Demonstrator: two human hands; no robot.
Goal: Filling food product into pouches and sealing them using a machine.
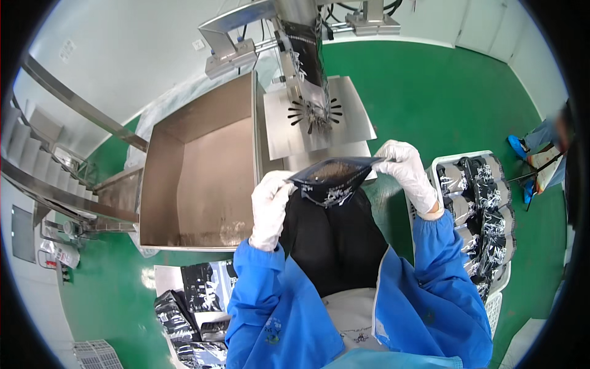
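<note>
A black printed plastic pouch [326,190] is held above my lap, its mouth spread apart. Brown, grainy contents [333,170] show inside it. My left hand [271,205], in a white glove, pinches the pouch's left top corner. On the other side my right hand [405,171], also gloved, grips the right top corner. Just beyond the pouch stands a filling machine with a metal plate [283,124] that has slots in a ring. Above this plate another dark printed pouch or film [305,53] hangs at the metal spout [295,9].
A large metal bin [216,170] stands left of my left hand. To my right, a white plastic basket [435,168] holds several packed black pouches [491,198]. Flat pouches [200,286] lie at lower left. Metal stairs [41,161] are far left; a person's shoe cover [517,146] shows at right.
</note>
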